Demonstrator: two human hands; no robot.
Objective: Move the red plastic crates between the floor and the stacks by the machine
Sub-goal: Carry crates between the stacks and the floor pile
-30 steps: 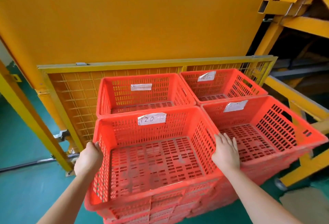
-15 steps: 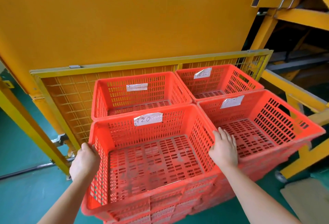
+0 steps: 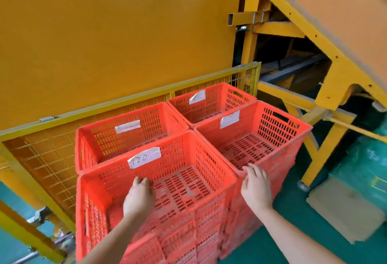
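My left hand (image 3: 139, 197) reaches over the near rim of the near-left crate (image 3: 184, 154). Its fingers curl downward inside the crate, and I cannot tell whether they grip anything. My right hand (image 3: 256, 188) rests on the near corner rim of the near-right crate (image 3: 278, 127), fingers nearly straight and spread. Both crates top stacks. With the far-left crate (image 3: 146, 121) and far-right crate (image 3: 222, 94), they form a touching two-by-two block on the green floor (image 3: 293, 211), against the machine's yellow mesh guard (image 3: 48, 159). The near-left crate carries a paper label (image 3: 144, 157) reading "120".
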